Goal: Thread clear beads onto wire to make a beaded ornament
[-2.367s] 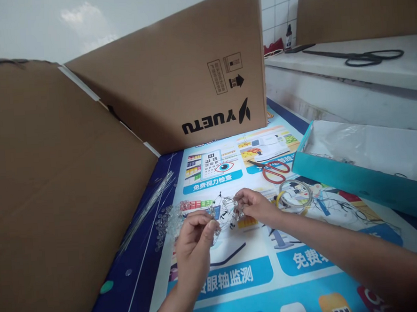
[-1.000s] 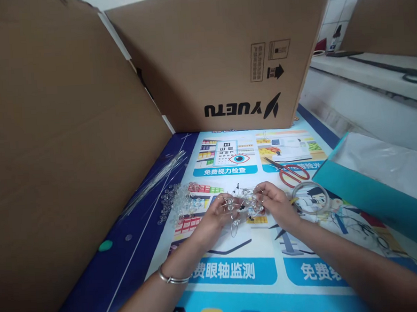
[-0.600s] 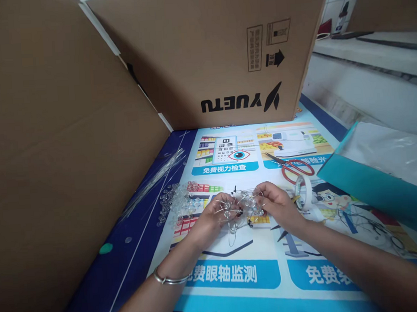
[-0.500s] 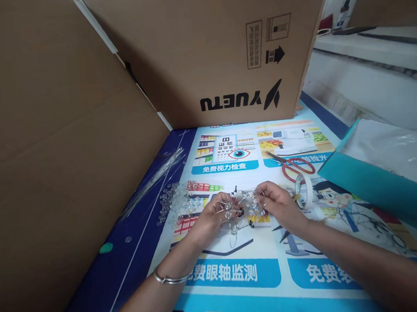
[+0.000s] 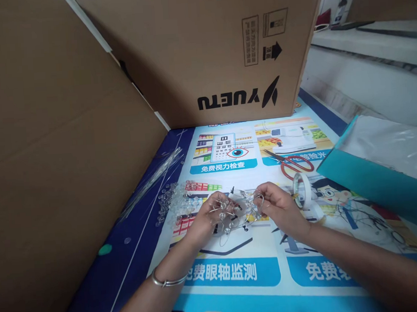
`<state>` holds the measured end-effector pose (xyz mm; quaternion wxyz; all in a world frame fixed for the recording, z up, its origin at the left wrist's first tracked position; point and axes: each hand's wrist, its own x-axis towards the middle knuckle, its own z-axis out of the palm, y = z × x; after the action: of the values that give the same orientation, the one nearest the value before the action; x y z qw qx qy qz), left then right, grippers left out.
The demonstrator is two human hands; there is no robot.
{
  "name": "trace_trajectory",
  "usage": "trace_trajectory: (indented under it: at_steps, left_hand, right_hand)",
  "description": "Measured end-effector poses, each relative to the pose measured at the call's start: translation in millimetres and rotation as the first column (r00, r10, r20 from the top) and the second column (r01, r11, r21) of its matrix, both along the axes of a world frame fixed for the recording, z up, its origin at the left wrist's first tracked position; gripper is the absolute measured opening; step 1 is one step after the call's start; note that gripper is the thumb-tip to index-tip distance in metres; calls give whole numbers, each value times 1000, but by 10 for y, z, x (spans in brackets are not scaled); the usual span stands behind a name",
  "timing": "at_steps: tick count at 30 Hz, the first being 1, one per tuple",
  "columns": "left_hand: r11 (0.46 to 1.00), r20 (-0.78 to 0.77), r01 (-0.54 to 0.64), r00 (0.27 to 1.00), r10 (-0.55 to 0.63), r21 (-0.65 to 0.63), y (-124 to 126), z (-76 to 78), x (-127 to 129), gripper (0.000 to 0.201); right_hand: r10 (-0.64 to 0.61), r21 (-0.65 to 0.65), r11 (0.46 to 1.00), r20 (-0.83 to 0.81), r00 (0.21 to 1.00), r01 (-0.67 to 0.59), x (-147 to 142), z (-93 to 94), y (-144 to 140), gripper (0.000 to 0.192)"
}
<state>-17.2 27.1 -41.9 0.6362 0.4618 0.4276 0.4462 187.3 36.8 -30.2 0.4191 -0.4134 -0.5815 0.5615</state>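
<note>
Between my hands hangs a tangle of thin wire strung with clear beads (image 5: 227, 229), with small black bits on it. My left hand (image 5: 212, 214) has its fingers closed around the left side of this beaded wire. On the other side, my right hand (image 5: 275, 206) pinches a wire loop with thumb and forefinger. To the left lies a pile of loose clear beads (image 5: 176, 200), and beyond it a bundle of straight thin wires (image 5: 156, 175). Red-handled scissors (image 5: 294, 165) and a roll of white tape (image 5: 305, 191) rest past my right hand.
Large cardboard panels (image 5: 187, 44) stand at the back and left. A teal box (image 5: 368, 174) with clear plastic in it sits at the right, near a loose heap of dark wire (image 5: 371, 223). A green piece (image 5: 105, 249) lies at the left on the printed table cover (image 5: 238, 295).
The beaded wire has spread and turned a little between my hands. My left hand has shifted slightly left, and the whole view has moved slightly.
</note>
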Motion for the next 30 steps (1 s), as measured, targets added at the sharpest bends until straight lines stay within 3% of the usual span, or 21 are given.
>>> trace_trajectory:
  at_steps: [6, 13, 19, 25, 30]
  left_hand:
    - [996, 64, 77, 995, -74, -48, 7, 51, 0, 20]
    - [994, 92, -25, 995, 35, -111, 57, 33, -58, 25]
    - [998, 243, -32, 969, 43, -48, 52, 104, -73, 20]
    - [999, 295, -14, 955, 3, 33, 3, 193, -71, 12]
    - [999, 309, -22, 951, 8, 43, -9, 244, -85, 10]
  right_hand:
    - [1, -22, 1000, -42, 999, -2, 16, 26, 32, 8]
    - [9, -93, 996, -108, 994, -20, 20, 10, 107, 21]
    - [-25, -171, 985, -168, 985, -5, 49, -34, 216, 16]
    - [4, -222, 972, -306, 952, -76, 69, -54, 246, 21]
    - [-4, -200, 978, -303, 953, -59, 63, -78, 242, 22]
